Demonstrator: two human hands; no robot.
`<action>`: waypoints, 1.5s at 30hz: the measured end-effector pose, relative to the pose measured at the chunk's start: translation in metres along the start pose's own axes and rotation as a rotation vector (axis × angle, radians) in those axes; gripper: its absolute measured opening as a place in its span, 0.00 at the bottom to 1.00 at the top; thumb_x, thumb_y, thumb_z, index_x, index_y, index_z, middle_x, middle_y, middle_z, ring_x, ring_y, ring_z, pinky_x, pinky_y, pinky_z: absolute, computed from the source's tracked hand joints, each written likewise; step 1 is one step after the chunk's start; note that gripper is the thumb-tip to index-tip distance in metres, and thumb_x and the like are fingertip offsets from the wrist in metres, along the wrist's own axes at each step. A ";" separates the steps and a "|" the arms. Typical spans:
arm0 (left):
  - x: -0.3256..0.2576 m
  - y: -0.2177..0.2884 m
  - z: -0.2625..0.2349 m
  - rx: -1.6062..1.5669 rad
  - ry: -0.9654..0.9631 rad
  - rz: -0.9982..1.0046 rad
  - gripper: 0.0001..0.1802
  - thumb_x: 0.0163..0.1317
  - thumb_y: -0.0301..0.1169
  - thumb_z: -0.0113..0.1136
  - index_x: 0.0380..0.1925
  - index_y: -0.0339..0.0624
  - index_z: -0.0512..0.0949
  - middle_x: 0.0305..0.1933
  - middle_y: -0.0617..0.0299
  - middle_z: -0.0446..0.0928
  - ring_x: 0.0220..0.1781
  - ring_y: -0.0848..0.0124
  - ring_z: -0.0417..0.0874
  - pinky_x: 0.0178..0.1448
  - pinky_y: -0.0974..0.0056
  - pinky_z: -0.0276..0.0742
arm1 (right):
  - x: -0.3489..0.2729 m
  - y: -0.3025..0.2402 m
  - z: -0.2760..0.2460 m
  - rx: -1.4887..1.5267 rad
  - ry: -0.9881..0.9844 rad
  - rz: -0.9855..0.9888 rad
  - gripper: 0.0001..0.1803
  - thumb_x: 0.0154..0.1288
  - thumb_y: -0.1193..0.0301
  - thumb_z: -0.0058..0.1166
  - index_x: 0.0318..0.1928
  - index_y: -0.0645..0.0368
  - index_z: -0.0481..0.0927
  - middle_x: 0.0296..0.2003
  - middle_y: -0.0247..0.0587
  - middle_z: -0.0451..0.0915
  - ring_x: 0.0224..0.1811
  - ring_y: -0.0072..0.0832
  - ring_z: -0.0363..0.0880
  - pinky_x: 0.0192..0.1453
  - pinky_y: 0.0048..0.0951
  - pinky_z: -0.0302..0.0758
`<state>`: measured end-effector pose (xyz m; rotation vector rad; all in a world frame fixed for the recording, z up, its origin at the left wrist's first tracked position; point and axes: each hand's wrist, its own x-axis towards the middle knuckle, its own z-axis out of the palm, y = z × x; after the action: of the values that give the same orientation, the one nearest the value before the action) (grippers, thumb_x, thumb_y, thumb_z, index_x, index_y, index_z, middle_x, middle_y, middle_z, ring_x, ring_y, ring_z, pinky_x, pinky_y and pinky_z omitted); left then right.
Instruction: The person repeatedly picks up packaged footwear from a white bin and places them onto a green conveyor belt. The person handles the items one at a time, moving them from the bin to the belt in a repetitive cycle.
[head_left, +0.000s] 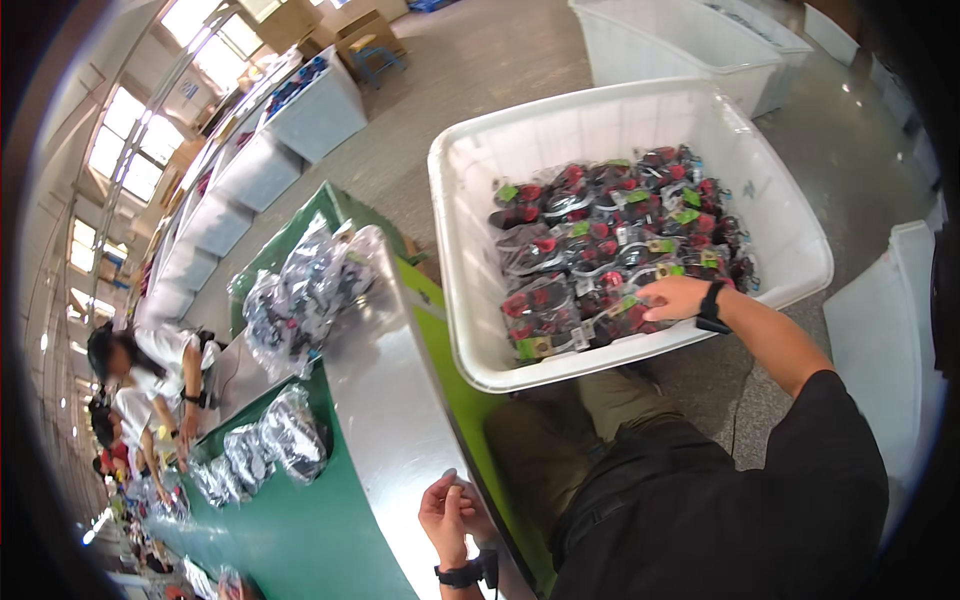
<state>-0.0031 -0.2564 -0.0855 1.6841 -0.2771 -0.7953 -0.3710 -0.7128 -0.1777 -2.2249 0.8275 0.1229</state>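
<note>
In the large white tub (467,330) in front of me, clear plastic bags of red-and-black shoes (540,300) lie packed in rows, many with green tags. My right hand (675,298) reaches over the near right rim. Its fingers and thumb are closed on a bagged pair of shoes (628,318) in the front row; part of the grip is hidden. At lower centre, my left hand (445,510) hovers by the shiny metal edge (395,400) of the conveyor, fingers curled and thumb against them, with nothing visible inside. Both wrists wear black bands.
The green conveyor belt (290,530) on my left carries grey bagged items (295,430). Beyond them, a heap of clear bags (310,285) lies by a green bin (340,205). Co-workers (165,365) stand along the belt's left. White tubs (680,45) stand behind and right.
</note>
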 end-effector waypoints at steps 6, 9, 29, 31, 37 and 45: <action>0.030 0.031 0.027 0.053 -0.319 -0.063 0.21 0.76 0.29 0.59 0.63 0.29 0.73 0.46 0.56 0.84 0.41 0.71 0.86 0.45 0.66 0.85 | -0.137 0.060 -0.019 -0.130 0.052 0.168 0.40 0.63 0.40 0.65 0.60 0.64 0.82 0.51 0.55 0.85 0.56 0.50 0.83 0.61 0.45 0.78; 0.060 0.044 0.028 0.172 -0.331 0.111 0.21 0.74 0.30 0.63 0.61 0.27 0.77 0.53 0.55 0.84 0.47 0.71 0.84 0.48 0.66 0.82 | -0.157 0.069 0.008 -0.179 0.293 0.063 0.37 0.59 0.42 0.67 0.57 0.60 0.83 0.51 0.51 0.85 0.56 0.49 0.81 0.62 0.46 0.74; 0.270 0.000 -0.266 0.204 0.766 -0.089 0.59 0.59 0.53 0.77 0.78 0.26 0.57 0.70 0.38 0.75 0.62 0.54 0.84 0.52 0.55 0.87 | -0.138 0.148 0.041 0.019 0.416 0.127 0.33 0.47 0.49 0.75 0.50 0.57 0.86 0.48 0.42 0.85 0.55 0.45 0.81 0.65 0.46 0.71; 0.268 -0.008 -0.259 0.134 0.641 -0.172 0.60 0.56 0.51 0.78 0.77 0.24 0.58 0.63 0.40 0.80 0.49 0.57 0.88 0.44 0.58 0.87 | -0.132 0.164 0.042 0.016 0.442 0.051 0.30 0.46 0.55 0.76 0.49 0.58 0.86 0.45 0.43 0.85 0.51 0.42 0.83 0.59 0.42 0.77; 0.204 -0.022 -0.191 0.193 0.699 0.267 0.50 0.50 0.37 0.83 0.68 0.27 0.66 0.62 0.45 0.69 0.54 0.60 0.82 0.50 0.57 0.83 | -0.129 0.172 0.045 0.010 0.469 0.114 0.29 0.47 0.55 0.75 0.47 0.58 0.86 0.44 0.43 0.85 0.50 0.42 0.83 0.58 0.42 0.77; 0.081 -0.008 -0.171 -0.262 0.231 0.276 0.31 0.73 0.24 0.59 0.75 0.43 0.65 0.66 0.54 0.72 0.47 0.69 0.85 0.49 0.63 0.88 | -0.127 0.129 0.029 0.143 0.337 0.112 0.29 0.54 0.58 0.73 0.54 0.62 0.85 0.50 0.43 0.86 0.55 0.35 0.84 0.62 0.37 0.78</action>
<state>0.1636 -0.1687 -0.1085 1.4353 -0.2270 -0.4077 -0.5435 -0.6920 -0.2368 -2.0931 1.1065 -0.2577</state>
